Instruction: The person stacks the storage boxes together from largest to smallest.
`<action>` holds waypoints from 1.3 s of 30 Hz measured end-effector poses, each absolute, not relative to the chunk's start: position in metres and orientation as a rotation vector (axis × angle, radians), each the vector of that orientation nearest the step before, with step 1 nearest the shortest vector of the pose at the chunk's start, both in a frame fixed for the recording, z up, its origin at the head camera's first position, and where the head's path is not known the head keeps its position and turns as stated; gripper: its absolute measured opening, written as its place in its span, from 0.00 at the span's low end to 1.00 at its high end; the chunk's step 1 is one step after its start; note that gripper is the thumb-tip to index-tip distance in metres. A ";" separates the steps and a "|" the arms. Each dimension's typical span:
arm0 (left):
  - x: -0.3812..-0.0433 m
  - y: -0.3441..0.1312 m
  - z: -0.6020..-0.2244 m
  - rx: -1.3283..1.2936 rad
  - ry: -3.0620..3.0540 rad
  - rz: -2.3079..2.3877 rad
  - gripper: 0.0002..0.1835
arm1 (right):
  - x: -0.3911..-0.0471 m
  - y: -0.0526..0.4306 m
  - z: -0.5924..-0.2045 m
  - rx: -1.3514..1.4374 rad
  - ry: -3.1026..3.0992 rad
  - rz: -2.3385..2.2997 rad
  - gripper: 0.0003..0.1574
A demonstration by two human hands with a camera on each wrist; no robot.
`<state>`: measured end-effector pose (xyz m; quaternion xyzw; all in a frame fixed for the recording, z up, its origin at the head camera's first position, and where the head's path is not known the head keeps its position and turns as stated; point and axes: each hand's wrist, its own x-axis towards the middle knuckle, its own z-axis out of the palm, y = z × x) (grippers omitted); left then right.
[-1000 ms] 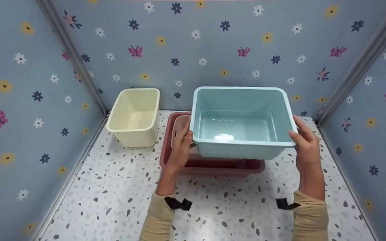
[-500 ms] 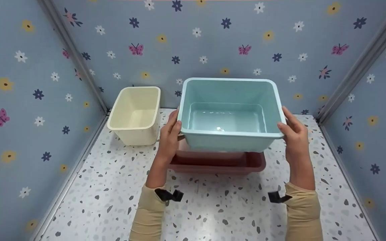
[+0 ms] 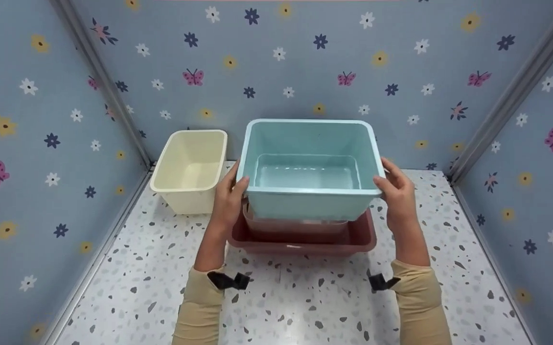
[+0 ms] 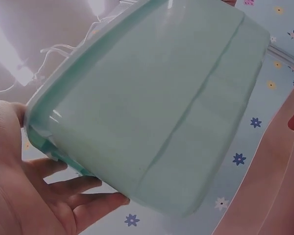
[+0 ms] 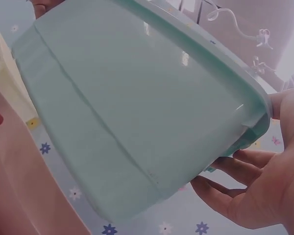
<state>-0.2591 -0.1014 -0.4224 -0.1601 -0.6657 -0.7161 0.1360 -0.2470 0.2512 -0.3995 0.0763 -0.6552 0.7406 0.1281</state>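
Both hands hold a light blue plastic bin up by its two short ends, its open top tilted toward me. My left hand grips the left end, thumb at the rim and fingers against the outer wall, as the left wrist view shows. On the other end my right hand grips likewise, its thumb over the rim corner. Below the blue bin a larger dark red bin stands on the table, with a pale pink bin inside it. The blue bin hides much of both.
A cream bin stands at the back left, close to my left hand. Flowered panels enclose the speckled table at the back and on both sides.
The blue bin has moved left in both hands, from the right part of the red bin to over its middle. The cream and red bins have stayed in place.
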 end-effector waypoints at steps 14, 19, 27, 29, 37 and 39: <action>-0.267 -0.105 -0.419 -0.241 -1.968 -2.132 0.31 | -0.264 0.245 -0.416 0.173 -2.036 2.164 0.36; -0.273 -0.101 -0.418 -0.153 -1.988 -2.129 0.31 | -0.270 0.247 -0.423 0.138 -2.060 2.156 0.36; -0.279 -0.101 -0.433 -0.024 -2.052 -2.066 0.29 | -0.272 0.248 -0.442 0.068 -2.098 2.204 0.35; -0.281 -0.099 -0.437 -0.025 -2.064 -2.046 0.29 | -0.273 0.249 -0.444 0.051 -2.121 2.184 0.35; -0.285 -0.097 -0.444 -0.038 -2.051 -2.021 0.29 | -0.279 0.251 -0.444 0.062 -2.169 2.152 0.36; -0.286 -0.097 -0.444 -0.023 -2.067 -2.016 0.30 | -0.281 0.252 -0.444 0.062 -2.177 2.148 0.36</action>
